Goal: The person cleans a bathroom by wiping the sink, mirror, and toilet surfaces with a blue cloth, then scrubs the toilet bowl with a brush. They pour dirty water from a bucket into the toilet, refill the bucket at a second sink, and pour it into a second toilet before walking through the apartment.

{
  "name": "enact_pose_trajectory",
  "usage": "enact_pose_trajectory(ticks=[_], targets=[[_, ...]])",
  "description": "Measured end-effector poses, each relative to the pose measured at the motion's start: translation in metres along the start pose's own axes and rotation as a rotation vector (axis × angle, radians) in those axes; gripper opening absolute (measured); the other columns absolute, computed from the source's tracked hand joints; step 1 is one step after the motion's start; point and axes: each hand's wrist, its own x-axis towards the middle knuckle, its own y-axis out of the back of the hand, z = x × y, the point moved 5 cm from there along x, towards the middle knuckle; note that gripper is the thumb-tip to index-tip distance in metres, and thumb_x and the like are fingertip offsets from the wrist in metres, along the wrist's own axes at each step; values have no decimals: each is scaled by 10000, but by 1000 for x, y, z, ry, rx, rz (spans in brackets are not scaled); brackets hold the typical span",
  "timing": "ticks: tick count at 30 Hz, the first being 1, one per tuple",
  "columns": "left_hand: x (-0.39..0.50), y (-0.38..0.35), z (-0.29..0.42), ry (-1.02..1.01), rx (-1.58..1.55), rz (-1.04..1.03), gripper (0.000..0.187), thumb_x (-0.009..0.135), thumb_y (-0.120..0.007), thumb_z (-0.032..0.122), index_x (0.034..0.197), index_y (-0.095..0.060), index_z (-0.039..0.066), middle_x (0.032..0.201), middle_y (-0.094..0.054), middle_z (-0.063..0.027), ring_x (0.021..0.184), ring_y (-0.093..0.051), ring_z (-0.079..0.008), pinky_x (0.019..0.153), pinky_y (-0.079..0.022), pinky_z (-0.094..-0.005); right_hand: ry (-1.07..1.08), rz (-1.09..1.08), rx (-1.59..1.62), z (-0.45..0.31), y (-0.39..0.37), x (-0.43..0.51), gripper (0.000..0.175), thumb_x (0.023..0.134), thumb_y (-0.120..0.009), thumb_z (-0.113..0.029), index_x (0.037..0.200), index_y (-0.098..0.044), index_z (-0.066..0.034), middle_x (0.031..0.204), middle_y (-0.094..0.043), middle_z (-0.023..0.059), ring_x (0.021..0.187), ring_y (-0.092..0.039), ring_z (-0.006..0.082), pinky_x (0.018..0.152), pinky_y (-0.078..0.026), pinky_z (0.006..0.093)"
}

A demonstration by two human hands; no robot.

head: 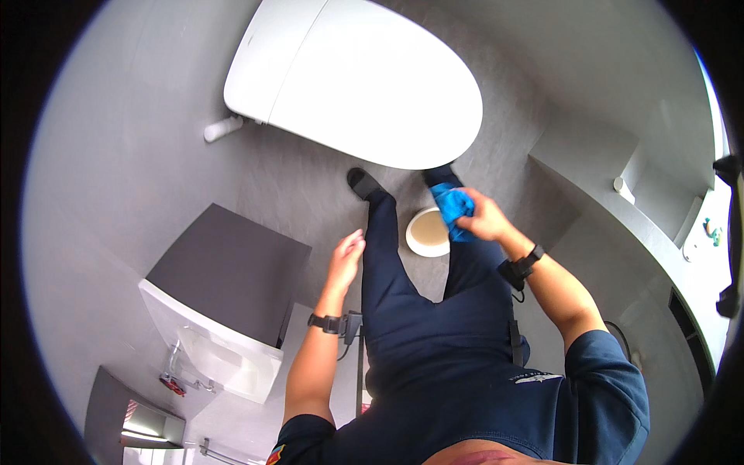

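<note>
My right hand point(482, 216) grips a bunched blue cloth point(455, 208) above my right leg. Below and beside the cloth, a round white bucket point(427, 254) with cloudy, tan-looking liquid stands on the floor between my legs; the cloth hides part of its rim. My left hand point(347, 261) hangs beside my left thigh with its fingers close together and slightly curled, and nothing shows in it. In front of me is a white toilet point(378, 87) with its lid down. Both wrists wear black straps with small devices.
At the left stands a dark grey cabinet point(232, 267) beside a white washbasin point(215, 354) with a chrome tap point(172, 357). A white cylindrical fitting point(222, 129) sticks out by the toilet's side. On the right, a curved grey ledge point(604, 192) bears a small white container point(623, 190).
</note>
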Motion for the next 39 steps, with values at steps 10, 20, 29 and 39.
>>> enact_pose_trajectory(ticks=[10,20,29,39], targets=[[-3,-7,32,154,360,404,325,933,-608,254,1190,-639,58,1032,-670,-53,876,-599,-147,759,-487,-281,-321,263,-126,208,261,138,642,686,-702,-251,1250,-533,8,1163,-634,216,1096,-612,322,943,-473,389],[-5,-60,-12,437,576,321,267,912,-610,213,1108,-676,44,964,-660,-62,818,-575,-118,750,-472,-268,-187,-39,-208,251,308,300,656,754,-646,-310,1328,-494,-33,1213,-604,221,1128,-578,339,957,-455,384],[82,-34,-7,420,302,532,333,965,-557,309,1210,-603,88,940,-606,22,838,-560,-102,681,-489,-271,-166,-101,585,237,130,407,649,892,-486,-308,1445,-346,2,1392,-472,206,1243,-467,296,1058,-342,347],[128,-24,6,423,244,555,476,961,-515,454,1243,-572,75,1036,-619,-51,890,-597,-164,723,-493,-310,-200,51,1060,197,85,418,626,975,-470,-381,1460,-325,-13,1394,-465,162,1259,-455,268,1078,-327,338]])
